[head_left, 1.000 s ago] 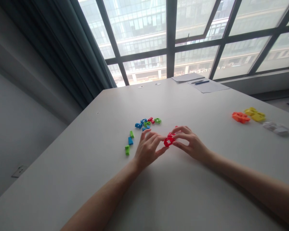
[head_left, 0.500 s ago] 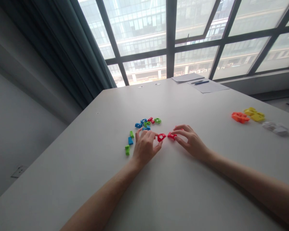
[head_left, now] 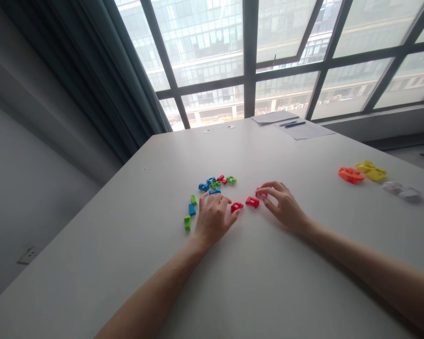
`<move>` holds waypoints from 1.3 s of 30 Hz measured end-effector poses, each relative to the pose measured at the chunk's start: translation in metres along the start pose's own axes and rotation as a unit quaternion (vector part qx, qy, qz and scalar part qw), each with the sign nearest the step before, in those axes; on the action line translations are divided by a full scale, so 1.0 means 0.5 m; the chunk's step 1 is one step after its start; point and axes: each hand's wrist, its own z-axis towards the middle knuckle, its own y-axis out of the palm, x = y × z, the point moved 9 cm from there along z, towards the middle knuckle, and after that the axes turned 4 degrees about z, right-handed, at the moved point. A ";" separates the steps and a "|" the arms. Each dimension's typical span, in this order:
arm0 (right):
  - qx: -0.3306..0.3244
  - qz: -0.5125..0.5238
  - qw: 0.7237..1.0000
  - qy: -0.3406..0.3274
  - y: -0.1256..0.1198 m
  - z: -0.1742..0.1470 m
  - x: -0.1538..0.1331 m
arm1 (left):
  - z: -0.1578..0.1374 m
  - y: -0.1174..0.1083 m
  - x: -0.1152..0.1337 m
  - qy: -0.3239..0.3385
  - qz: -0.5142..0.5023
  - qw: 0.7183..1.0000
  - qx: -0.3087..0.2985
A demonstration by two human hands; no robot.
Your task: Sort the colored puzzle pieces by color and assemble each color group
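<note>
My left hand (head_left: 215,217) rests by a red plastic block (head_left: 236,207), its thumb and forefinger apart beside it. To the right, a second red block (head_left: 252,202) lies free on the table between my hands. My right hand (head_left: 283,206) has thumb and fingertips closed around a third red block (head_left: 260,192), partly covered by the fingers. Just beyond my left hand is a loose cluster with blue blocks (head_left: 203,187), green blocks (head_left: 231,180) and a small red piece (head_left: 221,178). Left of that hand, green and blue pieces (head_left: 192,209) form a short row.
On the right of the white table (head_left: 268,282) are orange pieces (head_left: 351,175), yellow pieces (head_left: 371,170) and clear or white pieces (head_left: 403,191). Papers (head_left: 305,130) with a pen (head_left: 295,124) lie at the far edge, below the window. A dark curtain (head_left: 92,70) hangs at left.
My left hand has let go of its red block, which now lies on the table. My right hand has left the middle red block and moved to the one just behind it.
</note>
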 end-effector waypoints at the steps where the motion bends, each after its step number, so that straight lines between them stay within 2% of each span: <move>1: 0.004 0.001 1.000 0.004 -0.002 0.001 0.005 | 0.001 0.000 -0.001 0.001 0.000 1.000 0.001; 7: 0.010 0.017 1.000 0.024 -0.002 0.005 0.016 | 0.033 0.004 -0.009 0.026 0.032 0.999 0.005; 11: 0.005 0.028 0.999 0.033 -0.001 0.005 0.018 | 0.089 0.014 -0.056 -0.040 0.026 0.999 0.006; 15: 0.006 0.033 0.999 0.036 -0.003 0.007 0.021 | 0.145 0.053 -0.108 -0.107 0.080 0.989 -0.058; 17: 0.007 0.032 0.999 0.034 -0.003 0.008 0.022 | 0.162 0.069 -0.122 -0.120 0.091 0.985 -0.078; 23: 0.008 0.045 0.999 0.031 -0.003 0.008 0.021 | 0.179 0.092 -0.141 -0.147 0.088 0.981 -0.087; 28: 0.003 0.055 0.998 0.035 -0.002 0.009 0.022 | 0.183 0.094 -0.147 -0.151 0.048 0.985 -0.064; 33: 0.000 0.056 0.998 0.042 -0.002 0.009 0.025 | 0.180 0.060 -0.127 -0.133 -0.032 0.990 -0.016; 36: 0.000 0.059 0.997 0.049 -0.003 0.010 0.026 | 0.144 0.025 -0.079 -0.092 -0.109 0.990 0.017; 37: 0.000 0.059 0.997 0.048 -0.003 0.010 0.025 | 0.124 0.005 -0.056 -0.063 -0.178 0.981 0.051; 39: -0.001 0.056 0.997 0.044 -0.003 0.010 0.022 | 0.078 -0.018 -0.015 -0.018 -0.256 0.963 0.079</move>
